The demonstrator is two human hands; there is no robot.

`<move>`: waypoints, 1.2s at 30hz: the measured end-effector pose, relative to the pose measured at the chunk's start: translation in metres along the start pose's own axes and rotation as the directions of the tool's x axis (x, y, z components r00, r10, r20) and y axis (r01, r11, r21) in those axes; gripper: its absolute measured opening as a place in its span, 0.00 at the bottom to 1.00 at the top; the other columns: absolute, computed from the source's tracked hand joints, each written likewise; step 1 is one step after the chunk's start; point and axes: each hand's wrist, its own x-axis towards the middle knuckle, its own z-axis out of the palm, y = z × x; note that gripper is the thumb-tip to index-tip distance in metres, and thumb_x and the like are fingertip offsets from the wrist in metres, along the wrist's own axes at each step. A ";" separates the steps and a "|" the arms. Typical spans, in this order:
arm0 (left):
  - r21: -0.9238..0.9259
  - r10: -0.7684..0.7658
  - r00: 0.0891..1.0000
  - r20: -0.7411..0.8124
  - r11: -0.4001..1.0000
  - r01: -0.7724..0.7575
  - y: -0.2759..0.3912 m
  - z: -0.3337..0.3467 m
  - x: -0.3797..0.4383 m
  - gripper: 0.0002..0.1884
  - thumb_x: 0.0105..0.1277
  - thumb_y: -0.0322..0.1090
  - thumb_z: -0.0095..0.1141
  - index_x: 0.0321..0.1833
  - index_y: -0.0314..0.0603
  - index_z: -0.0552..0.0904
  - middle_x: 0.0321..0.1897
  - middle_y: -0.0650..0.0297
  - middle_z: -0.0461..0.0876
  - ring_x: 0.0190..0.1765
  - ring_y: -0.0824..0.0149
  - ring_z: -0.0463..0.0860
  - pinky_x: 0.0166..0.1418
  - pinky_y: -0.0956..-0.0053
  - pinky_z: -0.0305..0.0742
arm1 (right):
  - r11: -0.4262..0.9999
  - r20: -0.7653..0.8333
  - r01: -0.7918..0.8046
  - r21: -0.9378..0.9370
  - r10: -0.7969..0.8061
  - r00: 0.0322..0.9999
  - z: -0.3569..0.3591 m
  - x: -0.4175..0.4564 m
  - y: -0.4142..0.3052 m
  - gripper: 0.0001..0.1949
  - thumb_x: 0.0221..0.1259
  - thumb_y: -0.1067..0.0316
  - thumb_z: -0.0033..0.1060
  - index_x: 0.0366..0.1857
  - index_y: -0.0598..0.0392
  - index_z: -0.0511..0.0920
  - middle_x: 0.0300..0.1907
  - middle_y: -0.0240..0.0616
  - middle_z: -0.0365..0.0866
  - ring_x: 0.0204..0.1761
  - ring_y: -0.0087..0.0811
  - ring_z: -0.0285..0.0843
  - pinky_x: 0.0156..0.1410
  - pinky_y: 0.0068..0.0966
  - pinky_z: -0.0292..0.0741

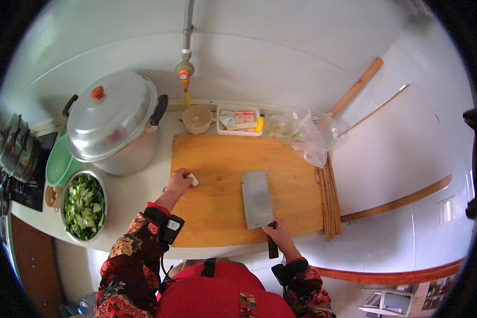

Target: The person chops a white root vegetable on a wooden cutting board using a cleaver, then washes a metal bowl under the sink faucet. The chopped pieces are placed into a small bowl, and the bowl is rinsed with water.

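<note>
A wooden cutting board (218, 214) lies on the counter before me. Over its left part, my left hand (180, 182) pinches a small pale white piece (193, 179) of food between its fingertips. Near the board's front edge, my right hand (280, 235) grips the dark handle of a cleaver (257, 198). Its broad metal blade lies flat or nearly flat over the board, pointing away from me. A steel bowl (106, 198) of chopped leafy greens (84, 206) stands left of the board.
Behind the bowl are a green plastic basket (59, 161) and a large lidded aluminium pot (115, 119). A small tan cup (197, 119), a white tray (240, 132) and clear plastic bags (302, 131) line the board's back edge. A rolled slatted mat (330, 202) borders its right side.
</note>
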 end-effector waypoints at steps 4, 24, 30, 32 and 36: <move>0.050 0.015 1.000 -0.024 0.999 -0.014 -0.004 0.001 0.027 0.15 0.55 0.25 0.53 0.47 0.31 0.76 0.33 0.55 0.82 0.29 0.65 0.83 0.28 0.73 0.77 | 0.993 -0.055 -0.086 -0.086 0.081 0.995 0.006 -0.013 -0.022 0.15 0.51 0.64 0.64 0.38 0.60 0.74 0.25 0.36 0.76 0.24 0.27 0.75 0.28 0.27 0.74; 0.419 0.125 0.990 0.065 0.897 -0.141 0.040 0.015 -0.026 0.10 0.56 0.32 0.58 0.37 0.34 0.78 0.26 0.57 0.80 0.30 0.65 0.81 0.32 0.69 0.76 | 1.000 -0.004 0.021 -0.004 -0.021 1.000 0.020 -0.011 -0.043 0.14 0.49 0.68 0.60 0.40 0.59 0.70 0.23 0.36 0.77 0.21 0.26 0.76 0.24 0.25 0.73; 0.377 0.224 0.954 0.199 0.881 -0.286 0.012 0.029 -0.071 0.11 0.52 0.33 0.59 0.34 0.34 0.77 0.28 0.51 0.79 0.35 0.54 0.80 0.40 0.64 0.75 | 0.994 -0.082 -0.076 -0.080 0.069 0.994 0.029 -0.004 -0.039 0.12 0.53 0.68 0.57 0.40 0.56 0.70 0.23 0.37 0.76 0.20 0.24 0.74 0.23 0.24 0.72; 0.388 0.247 0.940 0.235 0.863 -0.324 0.001 0.030 -0.079 0.10 0.52 0.33 0.59 0.34 0.35 0.77 0.30 0.52 0.79 0.38 0.52 0.79 0.44 0.62 0.74 | 0.983 -0.019 -0.018 -0.182 0.015 1.000 0.035 -0.009 -0.048 0.17 0.53 0.67 0.55 0.47 0.58 0.69 0.28 0.43 0.78 0.26 0.36 0.77 0.31 0.32 0.74; 0.334 0.295 0.939 0.178 0.880 -0.339 -0.001 0.034 -0.087 0.12 0.52 0.32 0.59 0.38 0.36 0.77 0.33 0.52 0.78 0.40 0.51 0.78 0.45 0.62 0.73 | 0.932 0.052 0.165 -0.323 -0.157 0.986 0.040 -0.018 -0.060 0.18 0.55 0.65 0.53 0.50 0.57 0.69 0.30 0.51 0.78 0.31 0.48 0.79 0.38 0.39 0.73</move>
